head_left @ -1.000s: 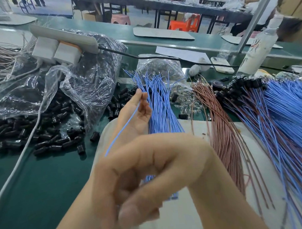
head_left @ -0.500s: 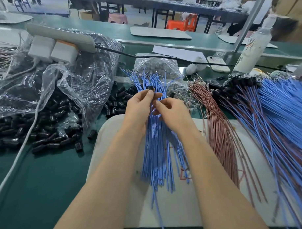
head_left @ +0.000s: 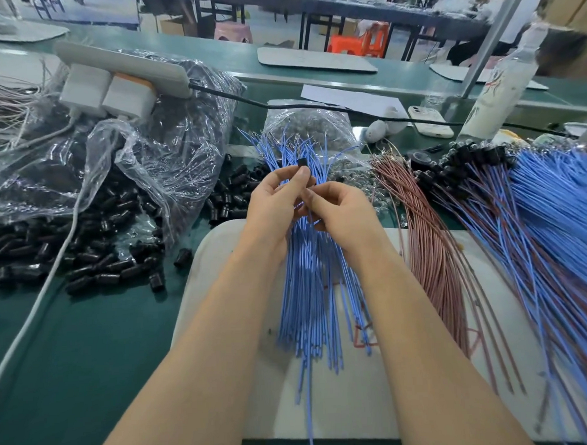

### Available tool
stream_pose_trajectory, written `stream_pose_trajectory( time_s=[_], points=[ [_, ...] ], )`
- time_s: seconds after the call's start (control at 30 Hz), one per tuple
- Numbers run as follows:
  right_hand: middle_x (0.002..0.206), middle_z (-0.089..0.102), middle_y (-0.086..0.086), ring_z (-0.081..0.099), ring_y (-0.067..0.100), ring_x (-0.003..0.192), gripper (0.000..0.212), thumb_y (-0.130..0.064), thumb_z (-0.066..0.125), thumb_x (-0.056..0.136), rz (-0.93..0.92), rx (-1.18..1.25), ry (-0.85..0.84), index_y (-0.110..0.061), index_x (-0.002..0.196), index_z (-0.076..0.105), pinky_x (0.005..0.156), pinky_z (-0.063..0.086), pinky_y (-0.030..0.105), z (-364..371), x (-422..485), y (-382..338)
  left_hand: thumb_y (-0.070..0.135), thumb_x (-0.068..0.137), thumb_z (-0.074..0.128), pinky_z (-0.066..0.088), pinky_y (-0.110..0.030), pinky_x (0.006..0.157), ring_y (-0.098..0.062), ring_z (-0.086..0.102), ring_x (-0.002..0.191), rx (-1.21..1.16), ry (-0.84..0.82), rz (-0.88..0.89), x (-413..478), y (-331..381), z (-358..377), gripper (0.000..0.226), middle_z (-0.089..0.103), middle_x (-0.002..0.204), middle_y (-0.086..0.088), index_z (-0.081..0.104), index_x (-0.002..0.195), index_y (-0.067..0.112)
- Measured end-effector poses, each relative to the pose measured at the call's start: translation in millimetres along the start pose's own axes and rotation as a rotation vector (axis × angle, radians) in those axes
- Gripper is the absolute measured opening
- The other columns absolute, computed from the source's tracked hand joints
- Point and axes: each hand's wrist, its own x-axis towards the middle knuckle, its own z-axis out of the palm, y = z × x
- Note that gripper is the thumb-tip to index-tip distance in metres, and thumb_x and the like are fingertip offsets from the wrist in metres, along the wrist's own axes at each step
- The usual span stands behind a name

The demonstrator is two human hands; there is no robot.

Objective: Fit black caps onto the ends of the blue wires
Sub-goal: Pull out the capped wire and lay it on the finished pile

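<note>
A bundle of blue wires (head_left: pixel 316 288) lies on a white mat (head_left: pixel 423 367) in the middle, its far ends fanned out. Above it my left hand (head_left: pixel 275 203) pinches a small black cap (head_left: pixel 302 163) between thumb and fingertips. My right hand (head_left: pixel 338 209) sits right beside it, fingers curled, pinching a blue wire just below the cap. Whether the wire end is inside the cap is hidden by my fingers. Loose black caps (head_left: pixel 97 262) lie heaped on the green table at the left.
A crumpled clear plastic bag (head_left: pixel 143 154) with a white power strip (head_left: pixel 123 66) on it stands behind the caps. Pink wires (head_left: pixel 426 251) and capped blue wires (head_left: pixel 551 220) spread on the right. A phone (head_left: pixel 430 121) and a spray bottle (head_left: pixel 494 92) stand at the back.
One second ago my right hand was close to the camera; it has moved out to meet my left hand. The cap is in my left fingertips, and both hands stay over the bundle.
</note>
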Motion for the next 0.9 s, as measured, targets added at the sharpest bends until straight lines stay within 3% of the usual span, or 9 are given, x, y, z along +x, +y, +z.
stream_pose_trajectory(
  time_s=[0.3, 0.47, 0.6, 0.73, 0.9],
  points=[
    [0.065, 0.064, -0.005, 0.054, -0.005, 0.050, 0.017, -0.012, 0.062, 0.091, -0.065, -0.118, -0.023, -0.017, 0.075, 0.062, 0.055, 0.042, 0.011, -1.9, -0.6, 0.6, 0.013, 0.092, 0.060, 0.043, -0.025, 0.054, -0.013, 0.054, 0.060, 0.017, 0.060, 0.013, 3.0, -0.2, -0.3, 0.004, 0.065, 0.075, 0.001, 0.060, 0.088, 0.010],
    [0.061, 0.064, -0.005, 0.060, 0.006, 0.061, 0.018, -0.012, 0.063, 0.090, -0.065, -0.155, -0.091, -0.020, 0.073, 0.063, 0.064, 0.043, 0.022, 0.0, -2.4, 0.8, 0.013, 0.091, 0.060, 0.042, -0.020, 0.051, -0.007, 0.055, 0.061, -0.025, 0.126, 0.032, 5.6, 2.0, -3.4, 0.008, 0.066, 0.068, 0.004, 0.061, 0.084, 0.012],
    [0.055, 0.063, -0.010, 0.062, 0.008, 0.061, 0.020, -0.011, 0.062, 0.090, -0.077, -0.175, -0.143, -0.020, 0.073, 0.063, 0.063, 0.046, 0.023, 0.4, -3.4, -0.9, 0.012, 0.092, 0.059, 0.039, -0.019, 0.045, -0.012, 0.052, 0.061, -0.031, 0.161, 0.041, 5.9, 2.5, -2.5, 0.011, 0.065, 0.072, 0.000, 0.060, 0.081, 0.012],
    [0.057, 0.064, -0.006, 0.062, 0.021, 0.068, 0.021, -0.011, 0.062, 0.090, -0.077, -0.179, -0.180, -0.018, 0.070, 0.063, 0.071, 0.050, 0.038, 1.7, -5.5, -3.0, 0.013, 0.092, 0.059, 0.034, -0.016, 0.036, -0.011, 0.050, 0.052, -0.032, 0.181, 0.026, 4.3, 4.4, -2.1, 0.010, 0.063, 0.074, -0.002, 0.060, 0.083, 0.011],
    [0.058, 0.064, -0.001, 0.053, 0.010, 0.053, 0.018, -0.009, 0.062, 0.089, -0.034, -0.141, -0.169, -0.012, 0.072, 0.066, 0.058, 0.044, 0.023, 1.6, -6.1, -3.3, 0.009, 0.092, 0.058, 0.041, -0.017, 0.042, -0.007, 0.054, 0.056, -0.057, 0.154, -0.016, 4.6, 5.6, -3.4, 0.008, 0.063, 0.073, -0.002, 0.060, 0.086, 0.013]
  ],
)
